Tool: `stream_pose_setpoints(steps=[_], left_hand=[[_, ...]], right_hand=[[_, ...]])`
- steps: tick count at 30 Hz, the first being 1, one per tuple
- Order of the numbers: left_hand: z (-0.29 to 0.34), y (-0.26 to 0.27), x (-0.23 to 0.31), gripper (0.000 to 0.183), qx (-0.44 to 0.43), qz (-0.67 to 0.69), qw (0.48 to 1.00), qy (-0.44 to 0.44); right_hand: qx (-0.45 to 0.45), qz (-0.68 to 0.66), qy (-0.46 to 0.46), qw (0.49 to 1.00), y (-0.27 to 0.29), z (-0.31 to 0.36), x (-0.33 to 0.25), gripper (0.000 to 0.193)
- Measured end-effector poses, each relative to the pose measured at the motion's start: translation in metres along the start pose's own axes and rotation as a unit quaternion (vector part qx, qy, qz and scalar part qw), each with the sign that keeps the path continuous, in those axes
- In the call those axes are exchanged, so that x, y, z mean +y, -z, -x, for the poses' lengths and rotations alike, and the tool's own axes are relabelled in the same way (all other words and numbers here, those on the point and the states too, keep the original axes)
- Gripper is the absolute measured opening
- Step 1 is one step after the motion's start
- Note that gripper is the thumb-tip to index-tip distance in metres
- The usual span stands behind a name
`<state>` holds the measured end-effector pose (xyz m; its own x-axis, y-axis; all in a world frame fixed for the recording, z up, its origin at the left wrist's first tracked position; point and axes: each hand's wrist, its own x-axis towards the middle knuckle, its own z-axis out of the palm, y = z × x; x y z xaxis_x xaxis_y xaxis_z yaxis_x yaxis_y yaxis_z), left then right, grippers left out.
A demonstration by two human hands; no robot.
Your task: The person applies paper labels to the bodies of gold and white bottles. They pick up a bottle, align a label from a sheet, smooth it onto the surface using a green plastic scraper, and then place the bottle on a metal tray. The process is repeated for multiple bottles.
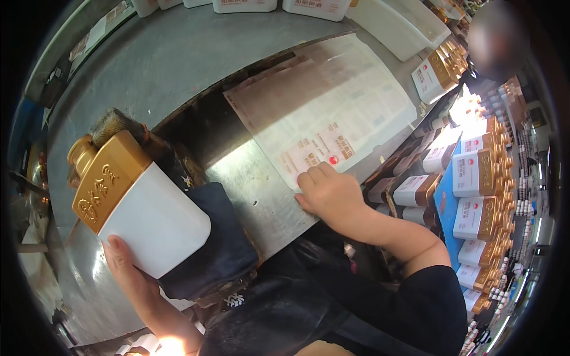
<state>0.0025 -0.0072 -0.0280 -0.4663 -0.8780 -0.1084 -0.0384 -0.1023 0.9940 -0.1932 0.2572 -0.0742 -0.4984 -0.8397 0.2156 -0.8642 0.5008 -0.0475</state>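
Observation:
A white bottle (155,219) with an embossed gold upper part and gold neck lies tilted on a dark cloth-covered rest (222,237), its neck toward the far left. My left hand (127,270) grips its near lower edge, thumb on the white side and the other fingers hidden underneath. The bottle's white face looks plain. My right hand (326,193) is closed at the near corner of a translucent label sheet (356,95), fingers curled over a label (317,145) with brown print and a red dot. The fingertips are partly hidden.
Gold-and-white bottles (475,175) stand in rows at the right, several beside a blue board (446,202). Another bottle (436,77) and a white bin (404,26) are at the far right. White containers (317,7) line the far edge of the metal table (178,65). A person (499,41) is beyond.

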Motion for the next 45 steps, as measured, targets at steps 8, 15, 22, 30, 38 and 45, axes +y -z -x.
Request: stream_pose_setpoints(steps=[8, 15, 22, 30, 38, 45], left_hand=[[-0.003, 0.003, -0.003, 0.06, -0.027, 0.014, 0.999, -0.014], [-0.005, 0.001, -0.005, 0.06, -0.016, 0.019, 1.0, -0.003], [-0.003, 0.005, -0.006, 0.059, -0.008, 0.012, 1.0, 0.01], [0.002, 0.003, 0.0, 0.066, 0.009, 0.014, 1.0, 0.025], [-0.003, -0.003, 0.0, 0.07, -0.047, 0.045, 0.998, 0.003], [-0.004, -0.008, 0.002, 0.07, -0.084, 0.053, 0.995, -0.024]], right_hand=[[-0.085, -0.083, -0.05, 0.992, -0.001, -0.014, 0.007, 0.007], [0.089, -0.088, -0.313, 0.941, 0.069, -0.019, 0.135, 0.015], [0.052, 0.277, -0.393, 0.875, 0.098, -0.024, 0.284, 0.033], [-0.088, 0.179, -0.24, 0.95, 0.017, -0.099, 0.179, 0.079], [-0.107, 0.156, -0.275, 0.943, -0.003, -0.116, 0.209, 0.055], [0.001, 0.0, -0.416, 0.909, 0.036, -0.096, 0.282, 0.034]])
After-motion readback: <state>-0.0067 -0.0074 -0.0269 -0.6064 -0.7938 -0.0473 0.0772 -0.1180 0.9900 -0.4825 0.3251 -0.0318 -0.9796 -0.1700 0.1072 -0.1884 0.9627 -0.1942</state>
